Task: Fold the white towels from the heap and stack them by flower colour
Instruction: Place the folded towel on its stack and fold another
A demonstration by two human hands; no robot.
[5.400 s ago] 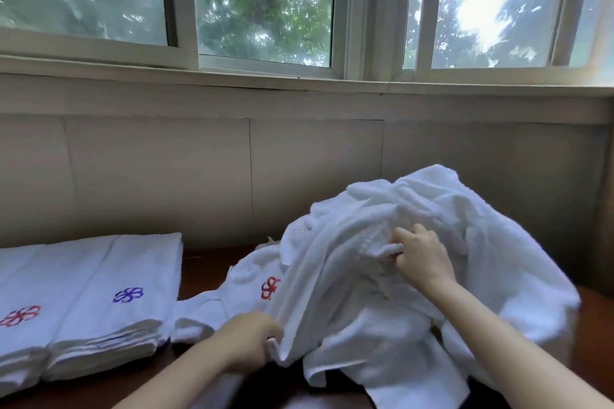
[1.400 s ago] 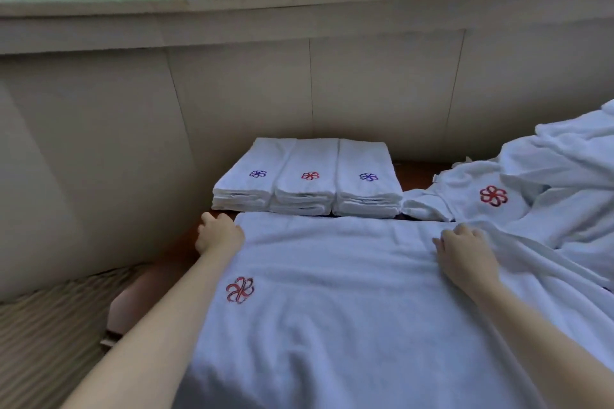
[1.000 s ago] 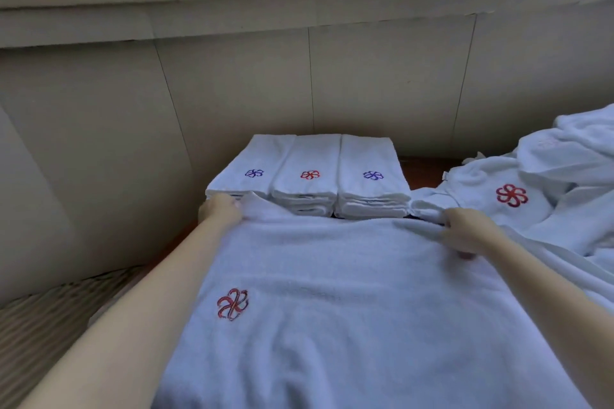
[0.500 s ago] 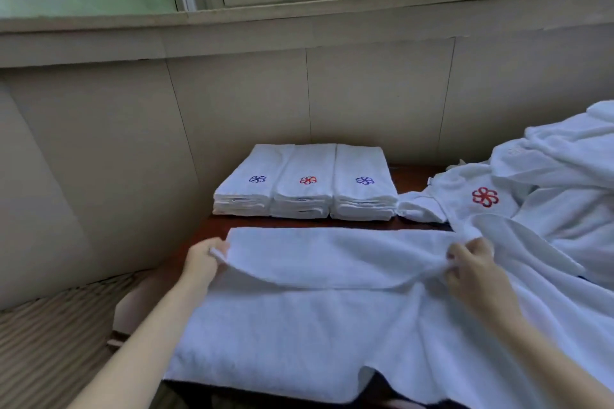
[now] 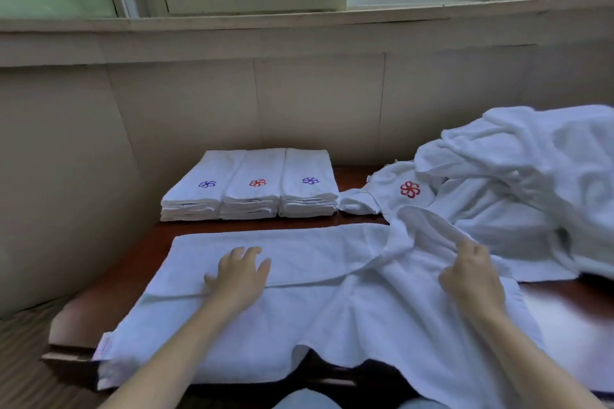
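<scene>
Fingers of my left hand (image 5: 240, 276) lie spread and flat on the towel (image 5: 319, 305), pressing down the near edge of the flap that is folded toward me, while my right hand (image 5: 471, 279) has its fingers curled, pinching a raised ridge of the same cloth at the flap's right end. That towel is the largest thing in front of me: it lies across the dark wooden table (image 5: 139, 262) with its near edge hanging over the front. It looks soft, thick and limp, light enough for two hands, and I judge it will sag and wrinkle wherever it is not held, so corners and hemmed edges are the places to take it, never the middle. The fold looks clean on the left but bunched on the right, where the cloth rises under my pinch. To the right the heap (image 5: 531, 176) of unfolded towels is piled high, and its lower layers touch or overlap my towel's right end; I cannot tell which, and that tangle could drag when I pull. One heap towel shows a red flower (image 5: 410, 189). Against the wall, well apart from my hands, stand three folded stacks (image 5: 252, 186) side by side, flowers purple, red, purple.
</scene>
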